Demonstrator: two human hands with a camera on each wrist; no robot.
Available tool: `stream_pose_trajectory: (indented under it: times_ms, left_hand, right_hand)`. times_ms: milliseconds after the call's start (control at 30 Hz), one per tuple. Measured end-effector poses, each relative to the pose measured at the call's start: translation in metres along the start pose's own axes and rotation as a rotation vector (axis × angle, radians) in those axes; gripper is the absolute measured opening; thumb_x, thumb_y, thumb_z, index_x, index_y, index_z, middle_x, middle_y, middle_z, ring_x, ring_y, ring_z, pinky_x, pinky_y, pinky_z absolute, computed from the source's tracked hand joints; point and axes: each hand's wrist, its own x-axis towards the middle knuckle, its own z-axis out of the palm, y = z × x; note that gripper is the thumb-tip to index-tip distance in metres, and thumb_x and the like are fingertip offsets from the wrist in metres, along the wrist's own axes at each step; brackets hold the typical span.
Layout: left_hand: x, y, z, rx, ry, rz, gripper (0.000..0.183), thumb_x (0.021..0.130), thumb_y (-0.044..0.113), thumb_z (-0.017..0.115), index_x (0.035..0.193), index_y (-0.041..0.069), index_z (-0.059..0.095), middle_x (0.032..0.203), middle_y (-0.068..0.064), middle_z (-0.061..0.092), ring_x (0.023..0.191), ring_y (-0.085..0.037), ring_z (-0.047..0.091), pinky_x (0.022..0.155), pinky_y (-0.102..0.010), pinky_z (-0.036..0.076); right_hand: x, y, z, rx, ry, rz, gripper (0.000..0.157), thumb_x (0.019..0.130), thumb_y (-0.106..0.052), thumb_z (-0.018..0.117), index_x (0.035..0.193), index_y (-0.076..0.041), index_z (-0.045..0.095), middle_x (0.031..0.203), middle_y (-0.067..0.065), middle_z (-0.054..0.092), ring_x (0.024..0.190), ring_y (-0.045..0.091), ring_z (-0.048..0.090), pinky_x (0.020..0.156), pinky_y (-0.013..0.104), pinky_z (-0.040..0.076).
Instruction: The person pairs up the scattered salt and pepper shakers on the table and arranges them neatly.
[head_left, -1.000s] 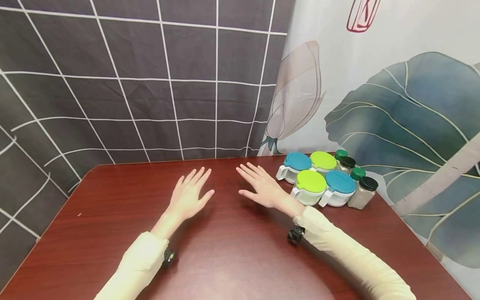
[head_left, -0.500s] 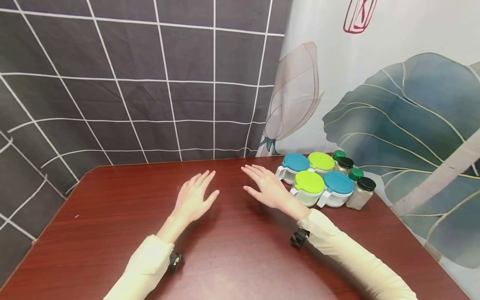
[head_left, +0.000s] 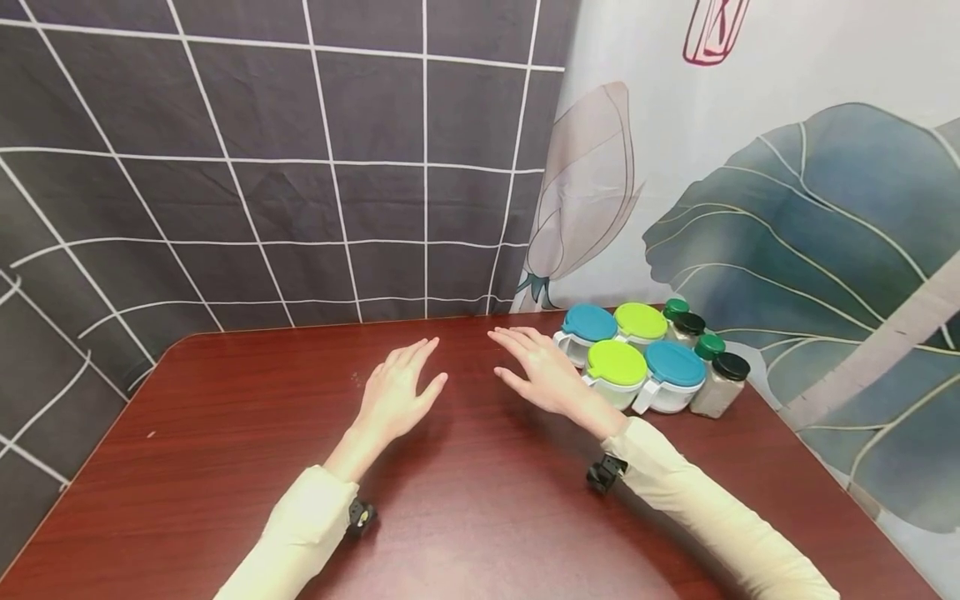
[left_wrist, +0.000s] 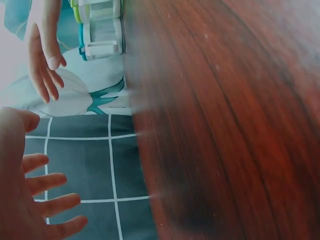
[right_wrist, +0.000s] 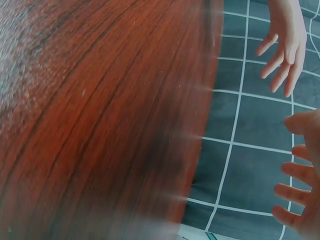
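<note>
My left hand (head_left: 395, 395) hovers above the dark red wooden table (head_left: 465, 525), its fingers extended and nothing in it. Facing it, my right hand (head_left: 546, 372) is also held over the table with fingers straight and nothing gripped. Just beyond the right hand stand white-handled jars: one with a green lid (head_left: 617, 363) and one with a blue lid (head_left: 675, 364) in front, another with a blue lid (head_left: 590, 322) and one with a green lid (head_left: 641, 322) behind. In the left wrist view the right hand (left_wrist: 45, 50) hangs apart from the left fingers.
Beside the jars stand small bottles, among them one with a black cap (head_left: 718, 385) and one with a green cap (head_left: 709, 347). A dark gridded cloth (head_left: 382, 200) hangs behind the table. On the right hangs a pale curtain (head_left: 675, 142) with a leaf print.
Both hands have shifted a little to the right in the head view, and the fingers look more closely grouped. The scene has slid slightly left. The jars stand as before.
</note>
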Motion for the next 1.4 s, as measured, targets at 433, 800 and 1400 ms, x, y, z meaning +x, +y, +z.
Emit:
stream_pose_trajectory:
  times_ms: [433,800,1400]
  left_hand:
    - [0.005,0.011,0.007,-0.09,0.068,-0.022,0.048,0.092,0.035,0.058,0.136,0.017,0.053,0.135,-0.007,0.058,0.121,-0.029,0.055,0.092,-0.05,0.048]
    - [0.008,0.02,0.013,-0.15,0.065,-0.077,0.047,0.093,0.036,0.056,0.138,0.021,0.051,0.135,-0.004,0.057,0.126,-0.026,0.052,0.09,-0.052,0.049]
    - [0.011,0.04,0.019,-0.237,0.035,-0.154,0.054,0.093,0.039,0.054,0.142,0.021,0.044,0.14,-0.006,0.053,0.129,-0.027,0.049,0.09,-0.057,0.048]
  right_hand:
    - [-0.004,0.007,-0.003,0.025,0.154,-0.033,0.044,0.086,-0.024,0.069,0.128,-0.013,0.059,0.124,0.006,0.064,0.115,0.025,0.055,0.091,0.046,0.046]
    - [-0.007,0.012,-0.009,0.036,0.235,-0.039,0.04,0.084,-0.017,0.071,0.122,-0.014,0.063,0.118,0.003,0.067,0.107,0.024,0.056,0.086,0.043,0.046]
    - [-0.014,0.027,-0.015,0.047,0.31,-0.048,0.04,0.081,-0.016,0.073,0.12,-0.013,0.064,0.113,0.005,0.069,0.099,0.024,0.055,0.081,0.042,0.045]
